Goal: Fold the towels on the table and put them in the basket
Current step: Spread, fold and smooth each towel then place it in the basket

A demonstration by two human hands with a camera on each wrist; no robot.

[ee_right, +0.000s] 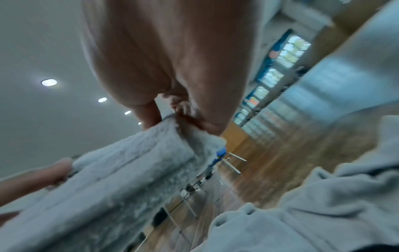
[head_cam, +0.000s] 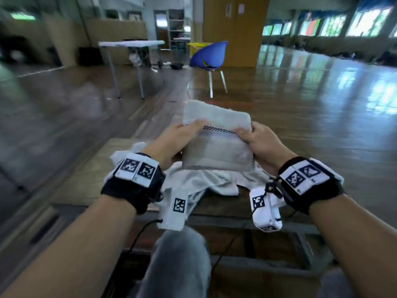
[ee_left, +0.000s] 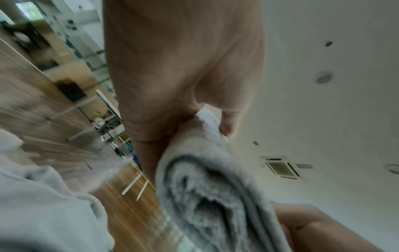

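Note:
A folded grey towel with a black-and-white checked stripe is held up above the table, between both hands. My left hand grips its left edge, thumb on top. My right hand grips its right edge the same way. In the left wrist view the folded towel shows its layered end below my left hand. In the right wrist view the same towel runs left from my right hand. Loose unfolded grey towels lie crumpled on the table beneath. No basket is in view.
A blue chair stands on the wooden floor beyond the table. A white folding table is further back left. My knees in grey trousers sit under the near table edge. The picture is motion-blurred.

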